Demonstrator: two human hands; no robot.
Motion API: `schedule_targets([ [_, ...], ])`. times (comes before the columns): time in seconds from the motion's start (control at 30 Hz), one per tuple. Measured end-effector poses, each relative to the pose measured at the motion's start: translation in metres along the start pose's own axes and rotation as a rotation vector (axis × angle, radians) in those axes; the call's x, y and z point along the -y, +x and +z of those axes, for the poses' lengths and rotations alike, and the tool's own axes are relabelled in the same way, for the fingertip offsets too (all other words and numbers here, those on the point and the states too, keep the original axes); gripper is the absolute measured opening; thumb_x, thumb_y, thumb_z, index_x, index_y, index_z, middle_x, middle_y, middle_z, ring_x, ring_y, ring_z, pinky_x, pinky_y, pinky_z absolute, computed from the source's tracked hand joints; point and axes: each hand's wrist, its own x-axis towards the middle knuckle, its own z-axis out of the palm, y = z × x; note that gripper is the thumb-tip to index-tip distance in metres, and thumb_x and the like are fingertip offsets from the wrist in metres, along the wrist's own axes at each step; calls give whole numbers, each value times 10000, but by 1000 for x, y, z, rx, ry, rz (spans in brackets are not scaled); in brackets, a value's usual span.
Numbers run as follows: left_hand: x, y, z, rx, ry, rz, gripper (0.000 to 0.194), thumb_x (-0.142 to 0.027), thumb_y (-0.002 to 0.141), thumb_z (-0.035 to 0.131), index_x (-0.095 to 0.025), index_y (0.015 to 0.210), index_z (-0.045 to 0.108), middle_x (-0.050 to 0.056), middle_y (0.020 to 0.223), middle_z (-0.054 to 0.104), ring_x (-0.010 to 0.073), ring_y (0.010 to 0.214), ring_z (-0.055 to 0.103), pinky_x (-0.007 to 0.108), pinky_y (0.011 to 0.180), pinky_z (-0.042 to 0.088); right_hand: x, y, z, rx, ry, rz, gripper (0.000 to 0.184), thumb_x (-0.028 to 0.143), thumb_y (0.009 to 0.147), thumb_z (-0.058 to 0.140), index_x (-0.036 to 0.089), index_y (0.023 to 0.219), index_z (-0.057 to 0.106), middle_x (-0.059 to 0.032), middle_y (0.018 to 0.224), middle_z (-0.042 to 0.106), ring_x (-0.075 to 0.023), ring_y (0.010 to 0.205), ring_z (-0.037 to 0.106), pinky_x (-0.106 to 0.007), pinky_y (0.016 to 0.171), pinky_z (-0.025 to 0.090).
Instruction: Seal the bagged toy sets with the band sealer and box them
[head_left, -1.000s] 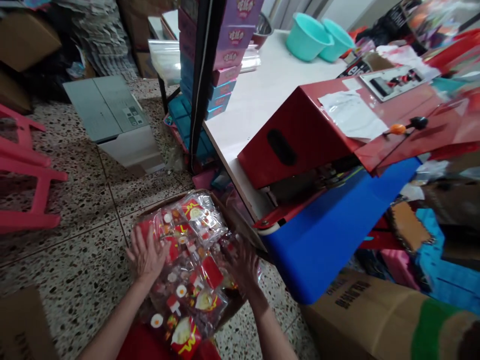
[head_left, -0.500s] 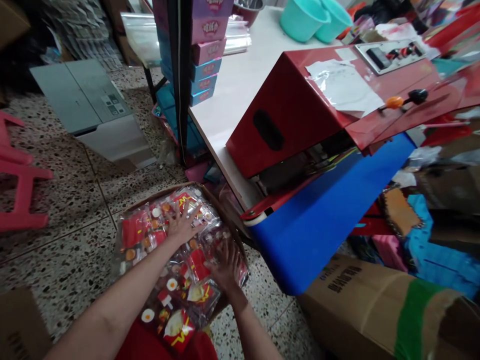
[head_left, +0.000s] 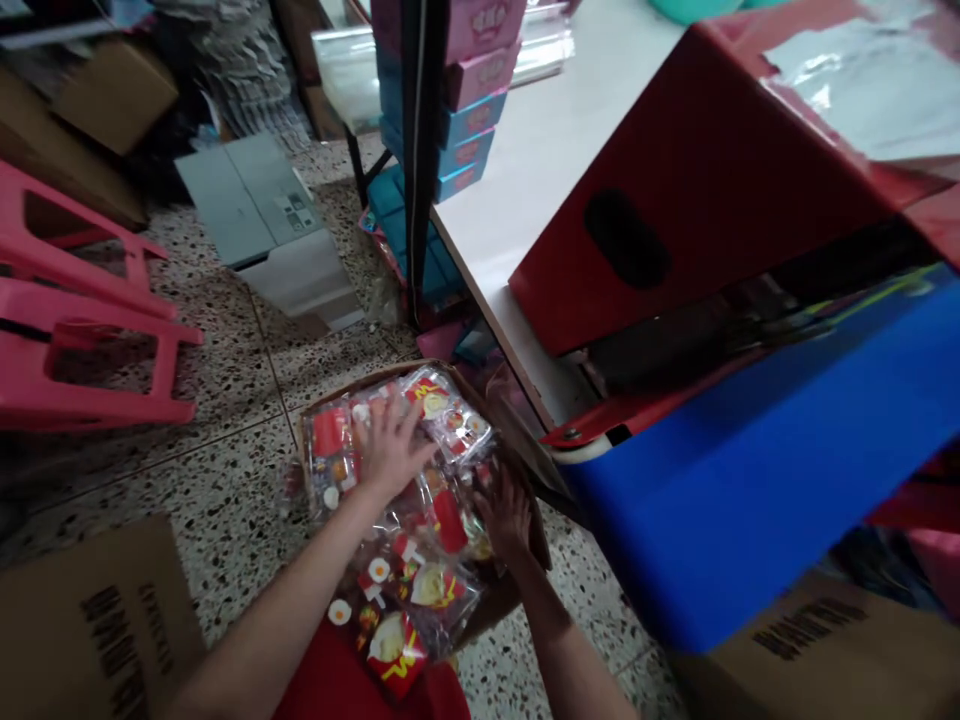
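A cardboard box (head_left: 517, 590) stands on the floor before me, filled with clear plastic packets (head_left: 442, 590). Red pieces, fried-egg shapes and other small food shapes show through the film. My left hand (head_left: 391, 448) lies on the packets at the upper middle of the box, fingers spread. Along the right side of the box, my right hand (head_left: 510, 515) rests on the packets in shadow, its fingers apart too. Neither hand is closed around a packet.
Right of the box is a red machine (head_left: 675, 200) with a blue conveyor belt (head_left: 750, 470), by a white table (head_left: 555, 150). Pink stools (head_left: 90, 350), a grey-white box (head_left: 262, 215) and a cardboard carton (head_left: 105, 620) stand left. Stacked small boxes (head_left: 472, 120) sit behind a black post.
My view has turned left and moved nearer the machine, so everything sits further right in it. Both hands stay spread on the packets; the upper-right packets now stand out more beside my left hand.
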Motion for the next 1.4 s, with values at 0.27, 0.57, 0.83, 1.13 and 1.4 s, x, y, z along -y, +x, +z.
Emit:
schedule_targets([
  [0.27,101,-98,-6,-128,-252,-294,760,-506,866,453,-188,1482,143,144,1573,11,308,1440,-4,543,1141,145,43,-30,-37,-74,12,225,987,791,714,405,132,1434,263,-205,1472,286,-385,1346,267,-534,1077,264],
  [0.57,43,-260,49,179,28,-72,1223,-413,547,811,-281,1487,38,136,1567,-88,457,1398,2,621,1073,242,104,-26,-54,443,21,322,1186,729,583,615,313,1469,-55,-75,1563,-142,-455,1374,-155,-737,1006,182],
  [0.83,38,-241,93,112,143,-33,897,-376,625,795,-308,1410,365,143,1557,73,436,1394,33,648,1089,174,66,-19,-43,405,44,149,1254,686,546,696,292,1472,-51,-91,1564,-122,-430,1395,-106,-651,1071,165],
  [1.13,26,-185,132,62,89,240,782,-528,754,630,-376,1432,269,197,1510,248,400,1384,196,664,1076,169,62,-17,-36,419,-42,157,1253,693,540,701,352,1457,-82,-85,1566,-110,-494,1377,-55,-714,1012,207],
  [1.4,9,-204,77,-28,42,156,780,-591,764,575,-393,1439,238,117,1544,211,372,1408,172,684,1081,85,59,-16,-31,388,-149,119,1294,708,471,722,328,1470,-8,-100,1567,-41,-485,1378,45,-702,1010,231],
])
